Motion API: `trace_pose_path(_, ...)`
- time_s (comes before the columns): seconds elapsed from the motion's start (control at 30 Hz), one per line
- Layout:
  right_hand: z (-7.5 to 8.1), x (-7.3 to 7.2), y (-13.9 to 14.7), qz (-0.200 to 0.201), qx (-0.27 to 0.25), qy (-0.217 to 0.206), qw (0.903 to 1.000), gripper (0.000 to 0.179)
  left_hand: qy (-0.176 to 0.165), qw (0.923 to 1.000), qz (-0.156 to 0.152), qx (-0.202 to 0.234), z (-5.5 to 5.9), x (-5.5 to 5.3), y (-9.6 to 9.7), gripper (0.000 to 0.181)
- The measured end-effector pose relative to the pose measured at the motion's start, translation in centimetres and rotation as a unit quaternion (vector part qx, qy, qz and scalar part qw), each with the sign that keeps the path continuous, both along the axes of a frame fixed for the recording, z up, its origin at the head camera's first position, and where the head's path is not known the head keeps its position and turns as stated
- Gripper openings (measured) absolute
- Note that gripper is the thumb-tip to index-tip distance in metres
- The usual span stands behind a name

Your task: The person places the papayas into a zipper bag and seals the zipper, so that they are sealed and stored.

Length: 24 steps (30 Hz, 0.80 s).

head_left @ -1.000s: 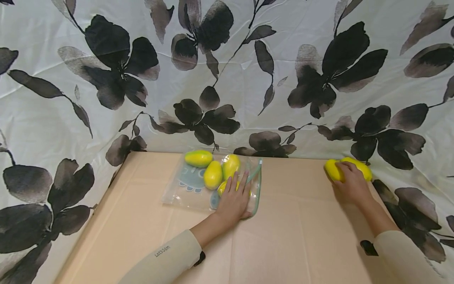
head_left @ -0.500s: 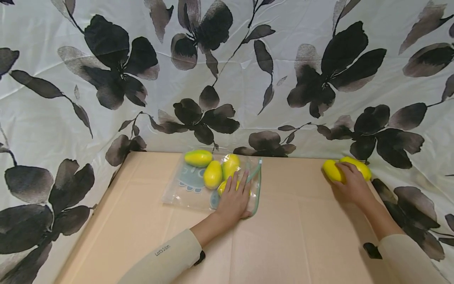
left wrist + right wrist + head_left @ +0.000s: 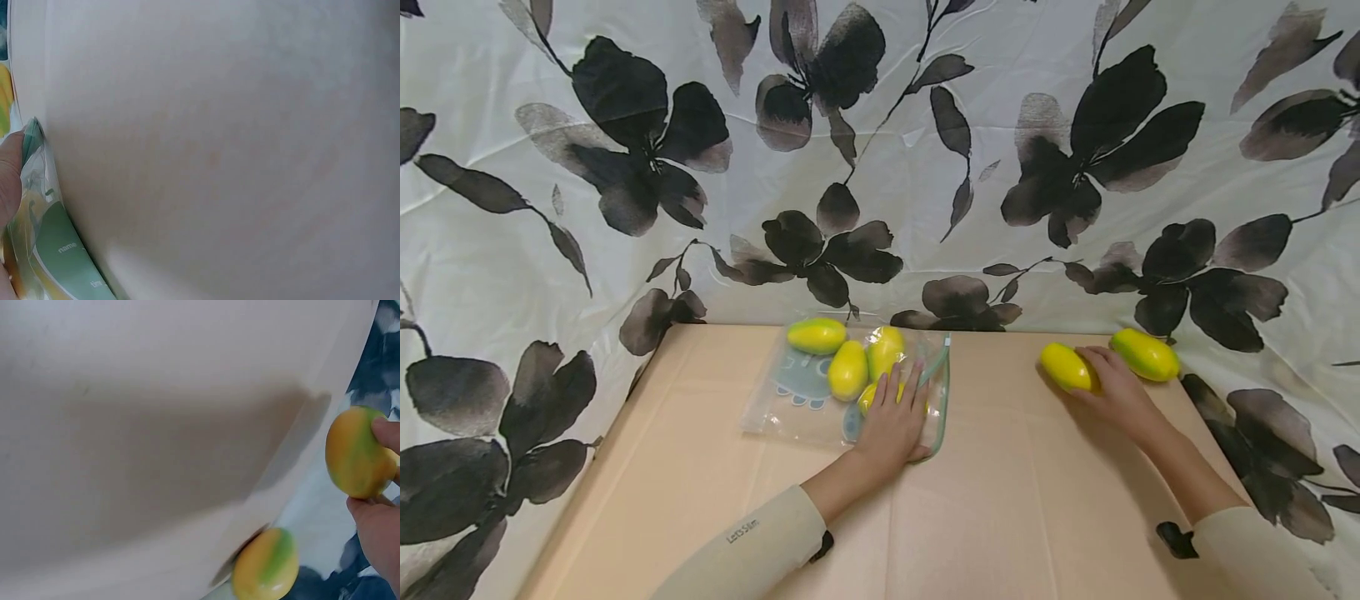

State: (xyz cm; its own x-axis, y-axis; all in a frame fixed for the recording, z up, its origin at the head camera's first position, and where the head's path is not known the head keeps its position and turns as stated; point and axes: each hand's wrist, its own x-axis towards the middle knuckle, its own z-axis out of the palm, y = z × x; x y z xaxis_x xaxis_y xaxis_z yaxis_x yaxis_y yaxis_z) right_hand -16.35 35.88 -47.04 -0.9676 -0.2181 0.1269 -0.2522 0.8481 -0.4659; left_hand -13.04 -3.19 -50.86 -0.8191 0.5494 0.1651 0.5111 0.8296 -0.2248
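My right hand (image 3: 1122, 395) grips a yellow-green mango (image 3: 1066, 367) between thumb and fingers, and the right wrist view shows this mango (image 3: 357, 453) raised off the surface. A second mango (image 3: 1145, 354) lies behind that hand at the far right corner; its green streak shows on the same mango (image 3: 267, 564) in the right wrist view. Spread fingers of my left hand (image 3: 891, 423) rest on a clear zip bag (image 3: 805, 423) with a green edge. Inside are several mangoes, such as one mango (image 3: 848, 371) in the middle; another is partly hidden under the fingers.
A pale tan tabletop (image 3: 992, 492) carries everything. Behind it and along both sides hangs a white cloth (image 3: 917, 200) with dark flowers. Bare tabletop stretches between the bag and the right hand.
My right hand has moved left with one mango, drawing it apart from the other mango at the corner. The left hand and the bag stay put.
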Motion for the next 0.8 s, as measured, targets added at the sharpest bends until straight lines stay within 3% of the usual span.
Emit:
trace_pose_path(0.13, 0.4, 0.2, -1.6, 0.014, 0.001, -0.021, 0.9997, 0.073, 0.001, 1.0, 0.001, 0.002, 0.0, 0.0, 0.0, 0.12)
trace_pose_path(0.33, 0.7, 0.5, -4.3, 0.066, -0.011, -0.027, 0.9974, 0.072, -0.002, 1.0, 0.002, -0.004, 0.1, 0.0, 0.0, 0.12)
trace_pose_path(0.6, 0.6, 0.5, -7.6, 0.135, -0.026, -0.029, 0.9901, 0.072, -0.003, 1.0, 0.001, -0.002, 0.2, 0.0, 0.0, 0.12)
trace_pose_path(0.8, 0.4, 0.1, -9.8, 0.169, -0.038, -0.059, 0.9831, 0.073, -0.005, 1.0, -0.001, -0.001, 0.2, 0.0, -0.1, 0.119)
